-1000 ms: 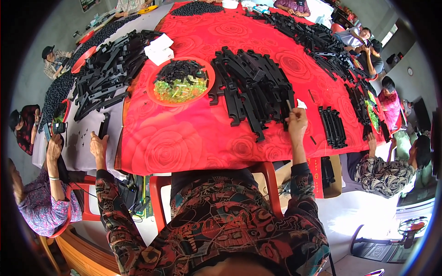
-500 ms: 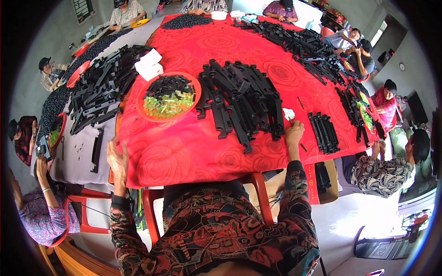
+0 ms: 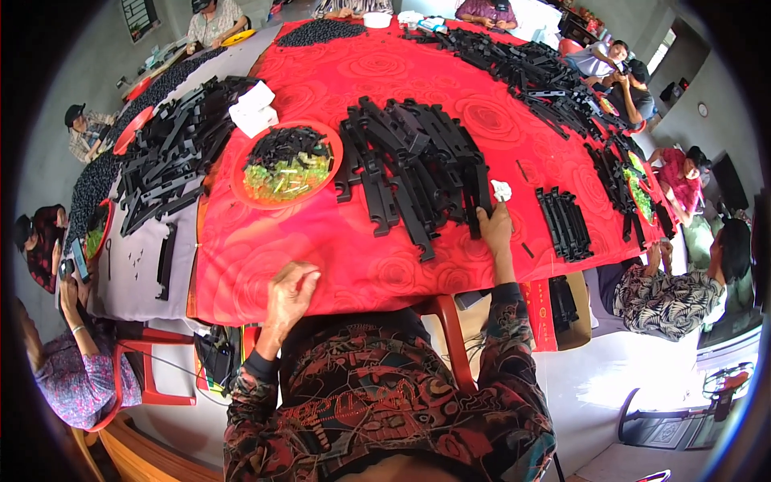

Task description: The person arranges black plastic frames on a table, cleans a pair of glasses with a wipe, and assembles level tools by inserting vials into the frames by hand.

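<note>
A heap of long black notched plastic strips [image 3: 418,173] lies on the red cloth in front of me. My right hand [image 3: 496,228] is at the near right end of this heap, its fingers closed on the end of a black plastic strip [image 3: 475,197]. A crumpled white tissue [image 3: 501,190] lies just beyond that hand. Over the near edge of the table, my left hand [image 3: 291,296] is loosely curled with a gap between thumb and fingers, and nothing shows in it. An orange-rimmed bowl [image 3: 238,178] beyond it contains small black pieces and green-yellow ones.
A neat row of black strips [image 3: 564,225] lies to the right. More strips [image 3: 173,153] are piled at the left near a white box [image 3: 254,110]. Several people sit round the tables. A cardboard box [image 3: 572,312] stands below the right edge, near my red chair [image 3: 451,341].
My left hand has moved right and inward from the table's left corner, its fingers curling. My right hand has shifted slightly left from beside the tissue onto the heap's right end.
</note>
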A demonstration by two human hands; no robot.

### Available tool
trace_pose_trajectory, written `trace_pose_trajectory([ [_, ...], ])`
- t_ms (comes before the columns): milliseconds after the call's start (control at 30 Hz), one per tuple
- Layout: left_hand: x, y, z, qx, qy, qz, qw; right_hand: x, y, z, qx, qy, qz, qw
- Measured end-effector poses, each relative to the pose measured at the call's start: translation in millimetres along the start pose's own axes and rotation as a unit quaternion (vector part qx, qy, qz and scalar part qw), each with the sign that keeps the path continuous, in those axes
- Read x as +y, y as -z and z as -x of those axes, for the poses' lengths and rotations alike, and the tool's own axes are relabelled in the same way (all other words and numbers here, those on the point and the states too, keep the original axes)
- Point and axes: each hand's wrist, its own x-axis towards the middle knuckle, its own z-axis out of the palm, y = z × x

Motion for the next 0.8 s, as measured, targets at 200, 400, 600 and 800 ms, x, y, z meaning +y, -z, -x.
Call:
trace_pose_trajectory([
  [200,5,-11,13,-0.065,0.014,0.038,0.997,-21,13,4,-0.031,-0.082,-0.083,0.993],
  [400,7,-8,12,-0.060,0.047,0.052,0.996,-18,6,11,0.155,0.034,-0.040,0.987],
  [600,3,-6,17,-0.051,0.062,0.061,0.995,-31,10,17,0.106,-0.032,-0.178,0.978],
  [800,-3,-8,17,-0.040,0.063,0.068,0.995,-50,30,19,0.150,-0.027,-0.344,0.927],
])
